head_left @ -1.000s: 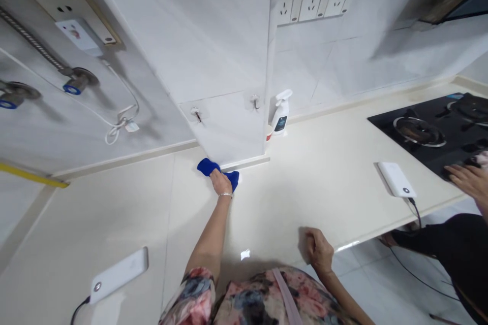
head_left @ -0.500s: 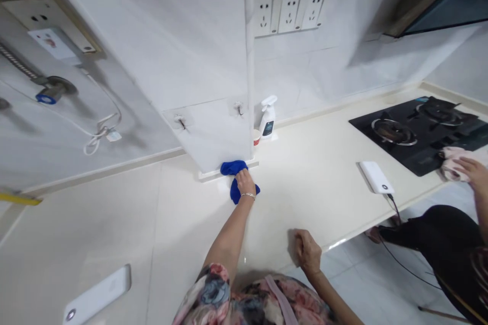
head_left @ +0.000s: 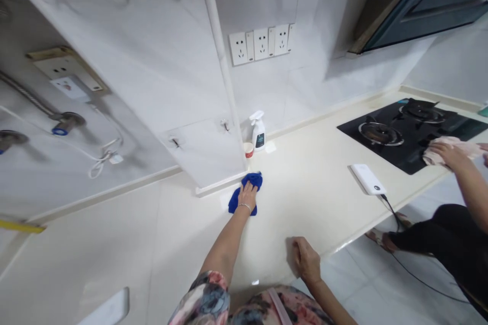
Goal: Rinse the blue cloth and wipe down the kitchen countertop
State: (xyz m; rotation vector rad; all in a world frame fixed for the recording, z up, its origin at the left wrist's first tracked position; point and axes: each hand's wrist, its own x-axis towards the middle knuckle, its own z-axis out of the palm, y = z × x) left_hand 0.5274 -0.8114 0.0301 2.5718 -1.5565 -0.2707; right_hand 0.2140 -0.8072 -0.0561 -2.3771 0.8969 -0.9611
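Here's my left hand (head_left: 248, 195), fingers down over the blue cloth (head_left: 235, 203), holding it to the cream countertop (head_left: 305, 177) right by the corner of the white pillar (head_left: 202, 157). My right hand (head_left: 307, 262) sits loosely curled at the front edge. Beyond the cloth, a red-and-white cup (head_left: 248, 150) stands beside an upright white spray bottle (head_left: 257, 131), with wall sockets (head_left: 261, 44) above. Over to the right, a white power bank (head_left: 365, 179) lies flat, its black cable (head_left: 389, 206) dropping past the edge. And there's a co-worker's hand (head_left: 449, 155), pressed on a pale pink cloth (head_left: 467, 148) at the black gas hob (head_left: 408, 161).
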